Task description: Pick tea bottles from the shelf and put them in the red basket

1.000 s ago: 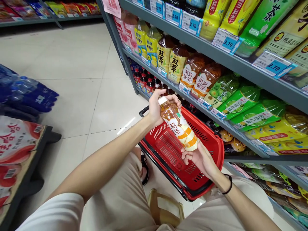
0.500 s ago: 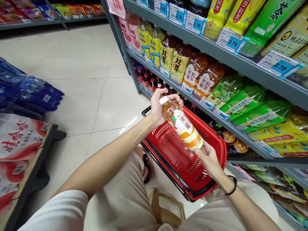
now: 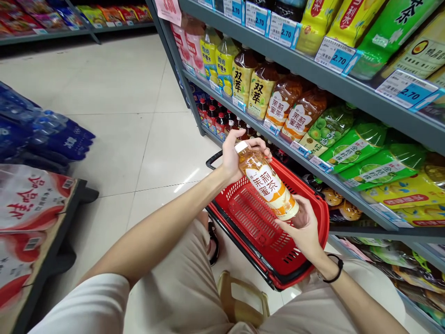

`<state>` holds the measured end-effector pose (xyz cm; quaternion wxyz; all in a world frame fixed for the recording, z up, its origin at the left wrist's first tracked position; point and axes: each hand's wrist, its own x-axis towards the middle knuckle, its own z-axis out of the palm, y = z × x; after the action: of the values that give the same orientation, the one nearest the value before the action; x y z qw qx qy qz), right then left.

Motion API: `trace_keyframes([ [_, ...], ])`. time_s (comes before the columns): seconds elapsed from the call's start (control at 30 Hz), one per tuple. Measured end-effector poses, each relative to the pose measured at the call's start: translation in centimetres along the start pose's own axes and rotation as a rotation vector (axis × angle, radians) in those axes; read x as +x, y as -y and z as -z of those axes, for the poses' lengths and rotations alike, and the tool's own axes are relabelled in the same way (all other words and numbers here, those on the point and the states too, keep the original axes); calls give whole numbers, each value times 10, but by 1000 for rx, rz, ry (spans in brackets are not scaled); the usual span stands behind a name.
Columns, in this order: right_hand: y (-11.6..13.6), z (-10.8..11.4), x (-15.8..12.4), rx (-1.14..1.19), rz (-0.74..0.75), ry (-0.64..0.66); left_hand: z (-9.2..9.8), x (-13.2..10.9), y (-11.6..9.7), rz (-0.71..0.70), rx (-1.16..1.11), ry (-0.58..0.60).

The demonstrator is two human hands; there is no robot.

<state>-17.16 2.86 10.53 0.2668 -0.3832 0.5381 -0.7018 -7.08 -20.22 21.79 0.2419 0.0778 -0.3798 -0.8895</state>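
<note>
A bottle of amber tea with a white cap and a white-and-orange label lies slanted between my hands, above a red shopping basket. My left hand is wrapped round its capped upper end, the fingertips showing past the far side. At the base, my right hand holds the bottle with the thumb on the near side and the fingers partly hidden behind it. The label's large characters face up toward me. Through the basket's upper part, the slotted red floor shows beneath the bottle.
Shelves of drink bottles with price tags rise close on the right. Packs of bottled water and red-and-white cartons stand at left. A beige stool is between my legs. Snack shelves line the back.
The tea bottle has turned about its length, so the label faces me more fully. Both hands have shifted slightly right with it, and the right thumb has moved along the base.
</note>
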Motion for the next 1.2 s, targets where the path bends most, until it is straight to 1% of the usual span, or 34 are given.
trace_keyframes([
  [0.1,1,0,-1,-23,-8,-44,-1,-1,3,9,4,-14],
  [0.23,6,-4,-3,-2,-80,-58,-2,0,7,-34,0,-68],
  [0.33,13,-11,-5,183,-255,2,-1,1,8,-68,-14,-75],
  [0.43,19,-17,-5,417,-450,94,1,1,6,-59,40,-21],
  [0.5,20,-18,-4,526,-527,139,2,0,3,-39,112,30],
  [0.57,19,-18,-4,585,-574,182,2,-1,0,-16,156,59],
  [0.67,16,-14,-4,602,-545,199,0,-3,-4,10,124,65],
  [0.77,14,-9,-4,555,-495,179,-2,-4,-5,17,62,76],
  [0.87,13,-6,-4,496,-477,158,-2,-5,-3,22,24,85],
  [1.0,14,-8,-3,477,-454,93,0,-5,-1,23,26,105],
  [1.1,15,-11,-2,503,-446,104,1,-5,-1,23,50,129],
  [1.2,14,-12,-2,464,-426,95,0,-5,-3,40,50,107],
])
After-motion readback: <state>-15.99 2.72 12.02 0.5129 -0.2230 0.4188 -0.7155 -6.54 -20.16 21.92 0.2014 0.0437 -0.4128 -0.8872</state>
